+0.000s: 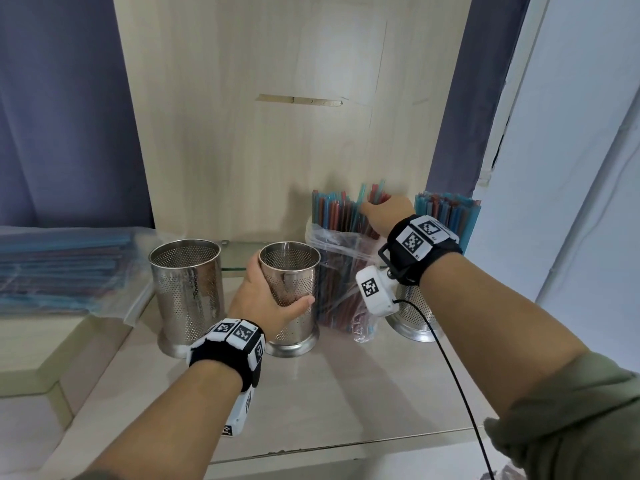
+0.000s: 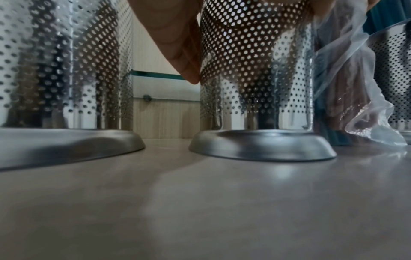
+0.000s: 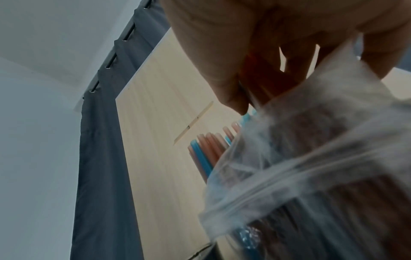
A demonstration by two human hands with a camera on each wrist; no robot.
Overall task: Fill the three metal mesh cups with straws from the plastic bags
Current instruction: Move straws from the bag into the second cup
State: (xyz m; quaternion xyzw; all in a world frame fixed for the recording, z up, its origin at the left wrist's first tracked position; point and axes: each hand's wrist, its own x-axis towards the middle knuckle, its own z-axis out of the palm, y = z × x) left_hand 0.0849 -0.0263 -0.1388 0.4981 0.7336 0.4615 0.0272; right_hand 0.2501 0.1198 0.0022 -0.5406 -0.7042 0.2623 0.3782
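My left hand (image 1: pixel 268 299) grips the middle cup (image 1: pixel 291 271); my right hand (image 1: pixel 386 211) pinches straws (image 1: pixel 337 211) in the bag (image 1: pixel 341 268).

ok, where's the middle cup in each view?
Head: middle cup at centre, gripped by the left hand.
Left wrist: fills the upper centre, base on the counter.
Right wrist: not in it.
Shared landmark: the straw bag, right of the cup in the left wrist view, lower right in the right wrist view.

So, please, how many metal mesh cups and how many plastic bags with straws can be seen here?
Empty mesh cups: 2
Mesh cups already holding straws: 1
Upright open bags of straws: 1
Flat bags of straws: 1
Total: 5
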